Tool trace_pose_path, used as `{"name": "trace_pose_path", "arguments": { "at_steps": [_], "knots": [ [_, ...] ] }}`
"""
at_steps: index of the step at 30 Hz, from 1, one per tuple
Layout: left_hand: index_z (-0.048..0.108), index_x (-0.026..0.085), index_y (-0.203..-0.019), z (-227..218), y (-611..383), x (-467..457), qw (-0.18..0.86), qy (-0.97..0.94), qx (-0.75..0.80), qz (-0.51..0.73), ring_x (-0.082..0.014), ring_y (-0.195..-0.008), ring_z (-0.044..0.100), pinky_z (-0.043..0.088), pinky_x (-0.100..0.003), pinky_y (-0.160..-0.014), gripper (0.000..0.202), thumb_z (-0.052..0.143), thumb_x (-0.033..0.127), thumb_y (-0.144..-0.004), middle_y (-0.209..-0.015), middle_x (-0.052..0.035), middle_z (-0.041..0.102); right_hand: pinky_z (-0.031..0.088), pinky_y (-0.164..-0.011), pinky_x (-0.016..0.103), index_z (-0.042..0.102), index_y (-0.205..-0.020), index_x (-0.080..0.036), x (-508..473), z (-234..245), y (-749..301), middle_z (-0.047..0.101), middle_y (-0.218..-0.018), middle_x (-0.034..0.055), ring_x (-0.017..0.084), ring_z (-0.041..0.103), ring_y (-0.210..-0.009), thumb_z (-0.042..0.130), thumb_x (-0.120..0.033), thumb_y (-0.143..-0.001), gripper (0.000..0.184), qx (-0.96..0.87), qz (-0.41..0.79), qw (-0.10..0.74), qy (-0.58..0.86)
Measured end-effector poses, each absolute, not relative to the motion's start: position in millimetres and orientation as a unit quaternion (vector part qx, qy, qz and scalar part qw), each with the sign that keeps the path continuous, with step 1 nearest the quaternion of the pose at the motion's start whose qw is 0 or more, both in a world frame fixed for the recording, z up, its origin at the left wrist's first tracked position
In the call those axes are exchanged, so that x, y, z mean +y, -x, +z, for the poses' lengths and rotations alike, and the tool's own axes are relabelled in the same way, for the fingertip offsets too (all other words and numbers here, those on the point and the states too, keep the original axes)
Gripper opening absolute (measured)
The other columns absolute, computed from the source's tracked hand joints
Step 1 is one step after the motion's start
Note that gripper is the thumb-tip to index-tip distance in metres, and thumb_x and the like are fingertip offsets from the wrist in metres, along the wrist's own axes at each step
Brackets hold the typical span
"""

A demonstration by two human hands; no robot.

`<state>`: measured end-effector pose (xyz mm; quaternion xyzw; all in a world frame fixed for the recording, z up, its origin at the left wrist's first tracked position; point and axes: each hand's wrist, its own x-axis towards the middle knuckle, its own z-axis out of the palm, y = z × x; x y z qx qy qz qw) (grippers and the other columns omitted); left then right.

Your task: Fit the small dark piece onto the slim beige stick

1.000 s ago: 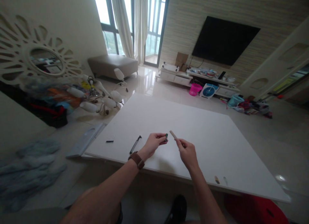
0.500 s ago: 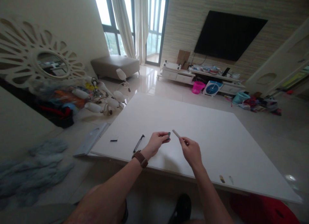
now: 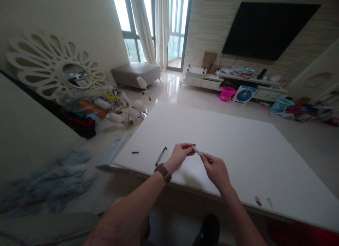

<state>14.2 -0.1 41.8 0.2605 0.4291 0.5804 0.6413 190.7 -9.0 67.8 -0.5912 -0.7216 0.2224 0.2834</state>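
Observation:
Over the near part of a white tabletop [image 3: 217, 133], my left hand [image 3: 180, 154] pinches a small dark piece with a greenish face [image 3: 194, 146]; its exact kind is too small to make out. My right hand [image 3: 216, 171] grips a slim, flat, pale stick-like tool [image 3: 197, 151]. The tool's tip meets or overlaps the dark piece; whether it presses on it I cannot tell. Left of my hands lie a thin black-and-grey rod-shaped tool [image 3: 161, 157] and a small black strip [image 3: 135, 152].
Near the front right edge lie a small yellow-and-dark item [image 3: 257, 201] and a small pale item [image 3: 269, 203]. A lamp with several white shades [image 3: 134, 112] is on the floor beyond the left edge. Grey cloth [image 3: 58, 182] is heaped at left.
The pale tool's tip has moved left, from a short gap to the dark piece in my left hand. The whole view has shifted, so the room appears farther right.

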Motion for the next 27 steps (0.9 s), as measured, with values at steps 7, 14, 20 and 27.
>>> {"name": "trace_pose_path", "arguments": {
  "at_steps": [7,14,20,27],
  "knots": [
    [0.074,0.009,-0.081,40.7,-15.0,0.7,0.639,-0.25,0.425,0.591,-0.0149,-0.072,0.066,0.054,-0.042,-0.091,0.017,0.083,0.017,-0.07,-0.081,-0.0097,0.071,0.044,-0.061,0.027,0.075,-0.115,-0.024,-6.9,66.8,-197.2,0.074,-0.082,0.0076,0.021,0.067,-0.071,0.05,-0.053,-0.093,0.044,-0.715,0.211,0.311,0.59],
    [0.074,0.009,-0.081,40.4,-15.9,1.7,0.63,-0.241,0.433,0.597,-0.0138,-0.069,0.065,0.055,-0.041,-0.089,0.011,0.079,0.013,-0.072,-0.078,-0.0082,0.07,0.047,-0.065,0.029,0.074,-0.116,-0.026,-4.6,62.4,-198.2,0.075,-0.097,0.008,0.023,0.069,-0.077,0.052,-0.053,-0.092,0.042,-0.694,0.183,0.314,0.622],
    [0.074,0.009,-0.08,38.4,-15.7,2.1,0.626,-0.244,0.43,0.603,-0.0138,-0.068,0.065,0.055,-0.041,-0.088,0.012,0.08,0.014,-0.071,-0.078,-0.0085,0.07,0.046,-0.062,0.029,0.074,-0.116,-0.027,-5.3,62.4,-194.5,0.075,-0.09,0.0084,0.021,0.067,-0.07,0.051,-0.053,-0.092,0.041,-0.731,0.182,0.278,0.596],
    [0.073,0.009,-0.08,37.5,-16.8,4.6,0.63,-0.231,0.426,0.607,-0.0148,-0.069,0.066,0.055,-0.042,-0.087,0.013,0.081,0.014,-0.07,-0.079,-0.0091,0.071,0.046,-0.063,0.029,0.071,-0.122,-0.026,-5.1,58.3,-194.0,0.075,-0.096,0.0078,0.016,0.061,-0.063,0.054,-0.053,-0.091,0.045,-0.74,0.228,0.315,0.55]
  ]
}}
